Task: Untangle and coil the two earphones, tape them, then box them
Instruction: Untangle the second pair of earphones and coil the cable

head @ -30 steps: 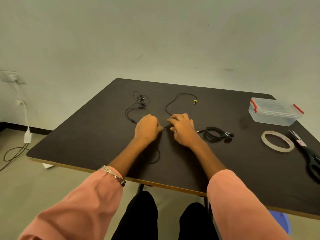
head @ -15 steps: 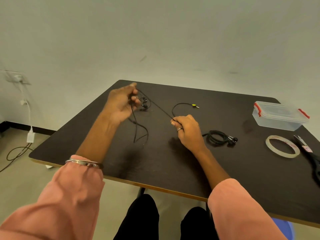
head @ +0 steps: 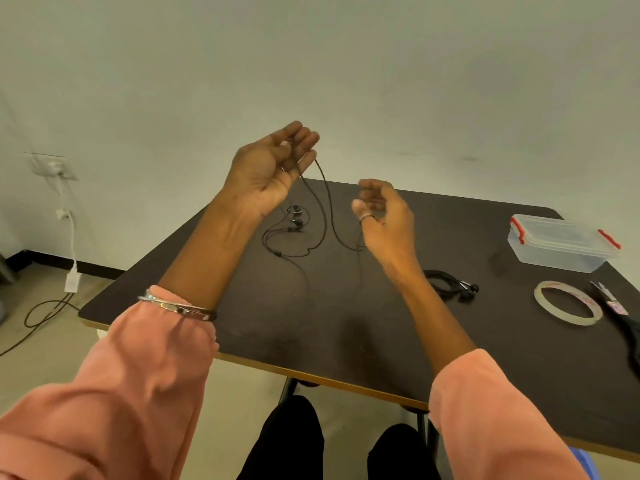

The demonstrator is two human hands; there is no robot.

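A loose black earphone cable (head: 325, 216) hangs in a loop between my two raised hands, and its earbuds (head: 297, 216) lie on the dark table (head: 242, 306). My left hand (head: 270, 168) is held high, palm toward me, and pinches the cable at the fingertips. My right hand (head: 384, 216) is lower, fingers curled, and holds the cable's other end. A second black earphone (head: 450, 284) lies coiled on the table to the right of my right forearm. At the right stand a clear box with red clips (head: 561, 242) and a tape roll (head: 568, 303).
Black scissors (head: 620, 313) lie at the table's right edge beside the tape roll. A wall socket with a white charger and cable (head: 71, 237) is on the left wall. My knees (head: 287, 445) are under the table's front edge.
Both hands have risen from the table, the left one highest, lifting the cable with them. The cable, pulled taut between them half a second ago, now sags in a loop.
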